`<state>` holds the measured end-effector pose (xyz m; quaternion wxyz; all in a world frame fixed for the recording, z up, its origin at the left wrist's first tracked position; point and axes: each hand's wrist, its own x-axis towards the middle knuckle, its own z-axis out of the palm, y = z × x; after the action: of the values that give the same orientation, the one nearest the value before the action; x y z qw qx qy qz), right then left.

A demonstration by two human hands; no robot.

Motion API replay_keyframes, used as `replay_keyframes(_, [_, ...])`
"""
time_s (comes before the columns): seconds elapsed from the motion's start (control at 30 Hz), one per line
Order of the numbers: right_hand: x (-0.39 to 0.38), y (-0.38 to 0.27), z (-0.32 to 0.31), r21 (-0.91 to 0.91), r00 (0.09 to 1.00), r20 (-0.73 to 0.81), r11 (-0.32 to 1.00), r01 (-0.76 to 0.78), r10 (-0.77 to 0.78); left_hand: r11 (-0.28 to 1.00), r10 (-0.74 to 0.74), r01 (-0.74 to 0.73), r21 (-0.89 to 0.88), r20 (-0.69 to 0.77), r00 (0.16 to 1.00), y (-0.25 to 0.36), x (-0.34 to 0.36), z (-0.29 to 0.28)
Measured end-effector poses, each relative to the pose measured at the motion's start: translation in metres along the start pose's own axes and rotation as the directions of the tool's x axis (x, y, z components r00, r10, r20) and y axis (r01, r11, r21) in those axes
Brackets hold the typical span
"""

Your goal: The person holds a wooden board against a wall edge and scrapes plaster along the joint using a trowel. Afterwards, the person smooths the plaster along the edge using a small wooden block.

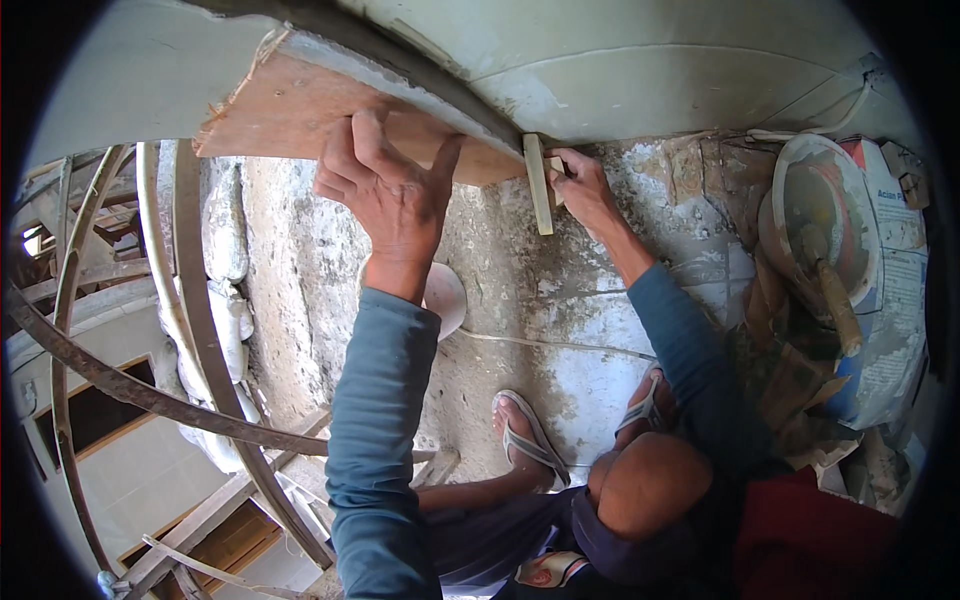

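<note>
At the top left, a plywood board (275, 105) with a rough, splintered end lies slanted against the wall, its upper edge smeared with grey mortar. My left hand (390, 195) is pressed to its lower part, fingers bent and thumb held apart. By the board's right end, a short wooden batten (539, 185) stands across the edge, with a smaller wood piece joined at its side. My right hand (588, 192) pinches that side piece between thumb and fingers; part of the grip is hidden.
A bucket (815, 220) with a wooden-handled tool in it stands at right beside a paper sack (890, 330). A pale round container (445, 300) sits behind my left wrist. Curved metal bars (150, 395) edge a drop at left. A thin cord (560, 343) crosses the floor.
</note>
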<state>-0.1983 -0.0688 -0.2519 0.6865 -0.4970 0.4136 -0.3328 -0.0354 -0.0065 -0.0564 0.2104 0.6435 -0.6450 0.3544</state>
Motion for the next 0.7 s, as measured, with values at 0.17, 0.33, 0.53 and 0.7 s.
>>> replay_keyframes(0.17, [-0.023, -0.083, 0.003, 0.074, 0.989, 0.023, 0.986, 0.146, -0.148, 0.999, -0.032, 0.033, -0.028, 0.032, 0.999, 0.009, 0.003, 0.002])
replay_keyframes(0.33, [-0.059, -0.184, 0.003, 0.306, 0.889, 0.087, 0.861, 0.406, -0.45, 0.997, -0.066, 0.067, -0.029, 0.02, 0.998, 0.006, 0.003, -0.007])
replay_keyframes(0.53, [-0.061, -0.122, -0.066, 0.375, 0.981, -0.015, 0.908, 0.187, -0.195, 0.997, -0.033, 0.029, -0.078, -0.054, 0.998, 0.002, 0.009, -0.01])
replay_keyframes(0.7, [-0.031, -0.025, -0.048, 0.057, 0.995, -0.041, 0.994, -0.093, 0.096, 0.998, -0.053, 0.053, -0.021, -0.025, 0.998, -0.005, 0.015, -0.013])
